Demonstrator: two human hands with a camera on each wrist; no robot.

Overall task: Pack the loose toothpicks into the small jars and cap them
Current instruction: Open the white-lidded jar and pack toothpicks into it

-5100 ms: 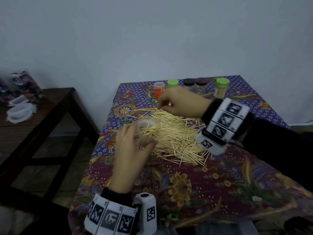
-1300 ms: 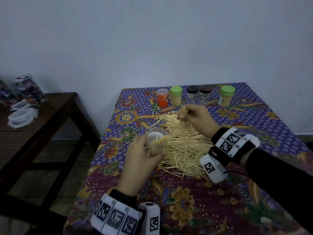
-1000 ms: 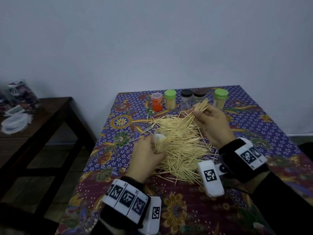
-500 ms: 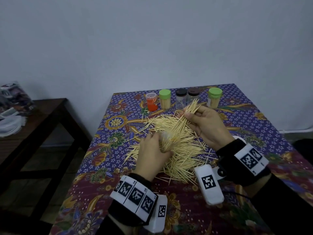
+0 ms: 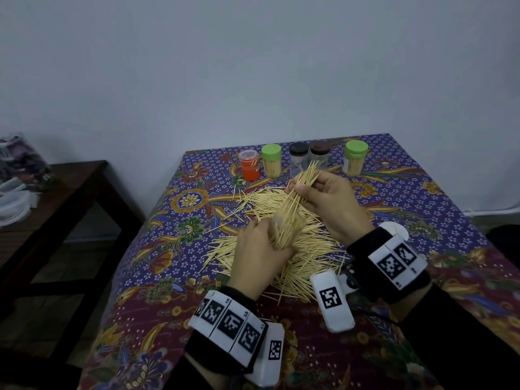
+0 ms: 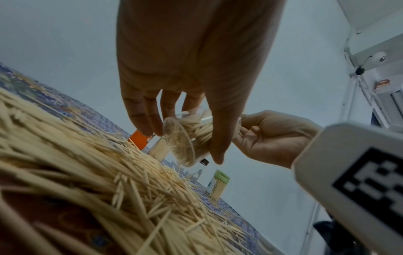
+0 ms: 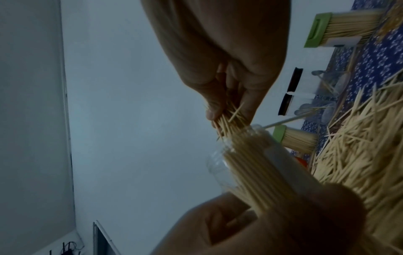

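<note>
Above the counter (image 5: 422,209), your left hand (image 5: 257,254) gripped the tilted jar (image 5: 289,226); your right hand (image 5: 329,204) pinched a toothpick bundle (image 5: 298,192) lengthwise into its mouth.

- The head view is looking forward and down from above and behind both hands, taking in the whole counter (image 5: 422,198).
- Each wrist view is looking close along its own palm, low over the counter.
- All three are sharing the clear jar (image 5: 289,225) between the hands.

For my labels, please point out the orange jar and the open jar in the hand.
orange jar (image 5: 249,169): head view, middle of its side.
open jar (image 7: 259,165): right wrist view, clear wall.
</note>
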